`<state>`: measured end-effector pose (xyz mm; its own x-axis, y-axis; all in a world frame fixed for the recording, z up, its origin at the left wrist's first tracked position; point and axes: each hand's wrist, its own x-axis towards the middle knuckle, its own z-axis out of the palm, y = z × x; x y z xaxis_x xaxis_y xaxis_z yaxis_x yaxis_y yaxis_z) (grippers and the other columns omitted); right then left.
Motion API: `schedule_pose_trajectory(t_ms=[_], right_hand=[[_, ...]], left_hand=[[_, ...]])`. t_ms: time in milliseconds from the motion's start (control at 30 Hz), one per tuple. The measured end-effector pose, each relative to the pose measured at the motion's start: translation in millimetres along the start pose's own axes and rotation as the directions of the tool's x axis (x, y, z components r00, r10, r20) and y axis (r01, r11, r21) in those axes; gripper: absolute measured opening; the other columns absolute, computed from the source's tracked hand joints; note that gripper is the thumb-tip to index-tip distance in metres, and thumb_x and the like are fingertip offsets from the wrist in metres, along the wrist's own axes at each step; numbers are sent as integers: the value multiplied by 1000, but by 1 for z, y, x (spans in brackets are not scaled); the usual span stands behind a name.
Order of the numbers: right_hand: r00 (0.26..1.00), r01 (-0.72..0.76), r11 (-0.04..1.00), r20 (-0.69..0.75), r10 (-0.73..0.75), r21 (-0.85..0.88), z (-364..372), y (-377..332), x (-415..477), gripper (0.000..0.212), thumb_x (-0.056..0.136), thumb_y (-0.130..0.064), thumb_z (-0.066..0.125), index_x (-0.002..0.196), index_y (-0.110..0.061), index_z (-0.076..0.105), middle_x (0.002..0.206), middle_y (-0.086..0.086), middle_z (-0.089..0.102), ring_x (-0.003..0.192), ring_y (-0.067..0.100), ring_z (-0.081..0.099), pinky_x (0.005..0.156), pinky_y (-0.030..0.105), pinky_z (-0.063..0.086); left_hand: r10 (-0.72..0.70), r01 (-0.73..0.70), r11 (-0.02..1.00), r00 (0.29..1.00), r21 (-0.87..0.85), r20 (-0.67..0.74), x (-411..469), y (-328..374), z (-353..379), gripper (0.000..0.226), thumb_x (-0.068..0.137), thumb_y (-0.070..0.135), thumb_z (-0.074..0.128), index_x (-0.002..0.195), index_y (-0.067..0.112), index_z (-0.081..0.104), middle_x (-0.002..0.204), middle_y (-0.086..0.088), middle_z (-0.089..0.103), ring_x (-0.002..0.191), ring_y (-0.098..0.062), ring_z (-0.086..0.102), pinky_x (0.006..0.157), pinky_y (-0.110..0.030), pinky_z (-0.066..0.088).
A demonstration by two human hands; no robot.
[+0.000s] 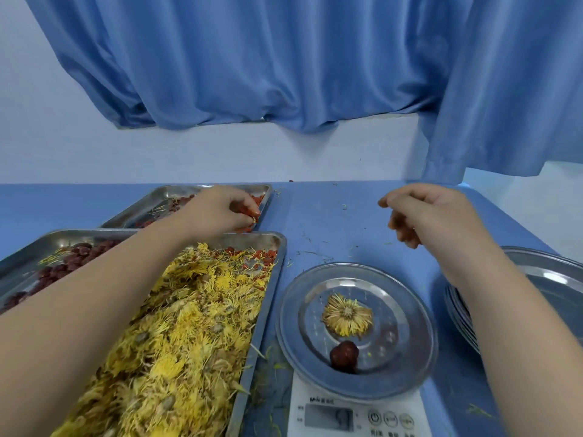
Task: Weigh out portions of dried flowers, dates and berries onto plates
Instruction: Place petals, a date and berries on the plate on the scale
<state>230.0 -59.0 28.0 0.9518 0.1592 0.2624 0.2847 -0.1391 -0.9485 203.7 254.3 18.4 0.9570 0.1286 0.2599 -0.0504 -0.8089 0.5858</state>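
Step in hand: berry pick. Left hand (pixel 220 209) is down in the far tray (pixel 220 186), fingertips pinched round a few red berries (pixel 257 201) at the tray's right end. To do it well I'd keep the pinch small and lift clear of the rim. Then carry it right and back toward the body to the plate (pixel 290 298), release low over bare metal so nothing bounces off, and check the scale (pixel 356 414) under it before adding more. Display too blurred to read. Right hand (pixel 422 216) hovers over the table (pixel 331 216) well to the right of the left one, fingers loosely curled, nothing visible in it — free to steady the plate. Contents: plate, nearer the body than both hands, holds one dried flower (pixel 347 314) and one date (pixel 344 355), apart, no berries yet. Near tray (pixel 280 247), under the left forearm, is mostly a yellow flower heap (pixel 189 310), with dates (pixel 63 266) on its left and loose berries in its far right corner. Plate stack (pixel 552 272) sits outboard of the right forearm.
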Motion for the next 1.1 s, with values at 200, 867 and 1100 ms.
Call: schedule_pose_trajectory(t_ms=[200,867,1100], right_hand=[[995,97,995,24,-97,1,-8,-20,-28,20,84,-15,55,72,-19,69,51,-4,60,46,11,50,42,21,38],[974,226,911,70,-215,-345,-41,56,-128,20,88,-19,57,71,-28,64,56,-5,55,47,5,44,46,11,35],[914,397,743,158,-374,-539,-31,58,-135,11,87,-19,60,78,-23,65,50,-15,46,55,10,48,54,27,42]], left_hand=[[125,-126,992,967,-11,224,-55,61,20,21,85,11,72,84,32,72,71,19,71,63,5,64,57,-8,45],[102,-211,952,901,220,421,-100,105,61,30,89,20,67,107,44,66,94,25,64,90,8,58,73,-12,42],[101,-177,962,938,210,332,-99,95,64,25,86,18,71,97,39,63,77,23,57,66,14,54,52,-5,38]])
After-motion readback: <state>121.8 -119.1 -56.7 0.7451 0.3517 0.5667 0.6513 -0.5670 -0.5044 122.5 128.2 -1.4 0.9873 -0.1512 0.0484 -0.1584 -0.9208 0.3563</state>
